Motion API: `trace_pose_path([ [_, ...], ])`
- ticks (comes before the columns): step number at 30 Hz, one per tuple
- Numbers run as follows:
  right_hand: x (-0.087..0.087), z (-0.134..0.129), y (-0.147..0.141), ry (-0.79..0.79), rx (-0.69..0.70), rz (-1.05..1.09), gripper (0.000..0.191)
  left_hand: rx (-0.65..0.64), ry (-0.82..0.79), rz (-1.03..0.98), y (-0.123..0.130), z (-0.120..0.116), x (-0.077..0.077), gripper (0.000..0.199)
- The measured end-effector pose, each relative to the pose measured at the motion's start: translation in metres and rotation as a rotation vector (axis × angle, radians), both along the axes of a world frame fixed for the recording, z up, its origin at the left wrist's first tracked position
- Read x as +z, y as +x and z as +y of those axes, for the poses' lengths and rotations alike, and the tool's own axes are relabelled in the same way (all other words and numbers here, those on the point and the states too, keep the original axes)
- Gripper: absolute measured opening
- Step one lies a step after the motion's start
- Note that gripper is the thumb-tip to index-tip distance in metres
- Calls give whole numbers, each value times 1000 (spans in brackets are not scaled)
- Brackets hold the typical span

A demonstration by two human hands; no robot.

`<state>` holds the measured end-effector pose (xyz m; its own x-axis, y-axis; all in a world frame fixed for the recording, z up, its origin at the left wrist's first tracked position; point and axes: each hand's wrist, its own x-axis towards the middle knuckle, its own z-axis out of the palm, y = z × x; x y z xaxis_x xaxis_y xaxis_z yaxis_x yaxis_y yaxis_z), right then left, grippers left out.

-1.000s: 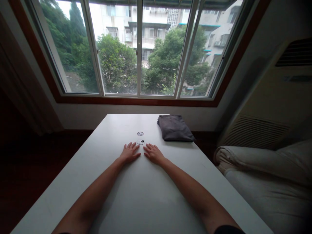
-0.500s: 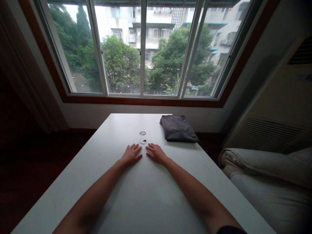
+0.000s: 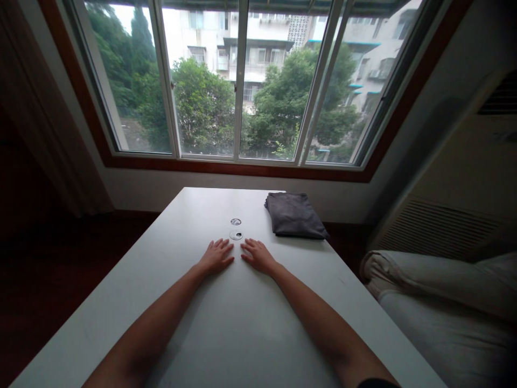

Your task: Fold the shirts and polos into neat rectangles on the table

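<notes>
Both palms rest face down on a white table (image 3: 246, 323). My left hand (image 3: 216, 256) is open, its fingers spread and holding nothing. A narrow gap separates it from my right hand (image 3: 258, 255), which also lies open with nothing in it. Just beyond the fingertips, two round inserts are set in the tabletop: a nearer one (image 3: 236, 235) with a dark notch and a farther one (image 3: 236, 221). A folded dark grey cloth (image 3: 297, 215) sits at the far right corner, apart from my right hand.
A window (image 3: 238, 86) with a brown frame spans the wall past the table's far edge. Right of the table stands a pale padded seat (image 3: 444, 302), with a vented cabinet (image 3: 440, 226) behind it. A curtain (image 3: 60, 134) hangs at the left.
The camera view has tilted very slightly. Both hands stay in the same place on the table, and the cloth has not moved.
</notes>
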<state>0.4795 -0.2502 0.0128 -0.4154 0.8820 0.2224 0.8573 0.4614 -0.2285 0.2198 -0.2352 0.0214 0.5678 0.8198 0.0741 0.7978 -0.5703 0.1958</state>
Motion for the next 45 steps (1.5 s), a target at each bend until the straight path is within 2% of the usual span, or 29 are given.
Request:
trace_pose_path([
  [45,-1,2,2,10,9,9,52,1,-13,-19,-1,1,0,65],
])
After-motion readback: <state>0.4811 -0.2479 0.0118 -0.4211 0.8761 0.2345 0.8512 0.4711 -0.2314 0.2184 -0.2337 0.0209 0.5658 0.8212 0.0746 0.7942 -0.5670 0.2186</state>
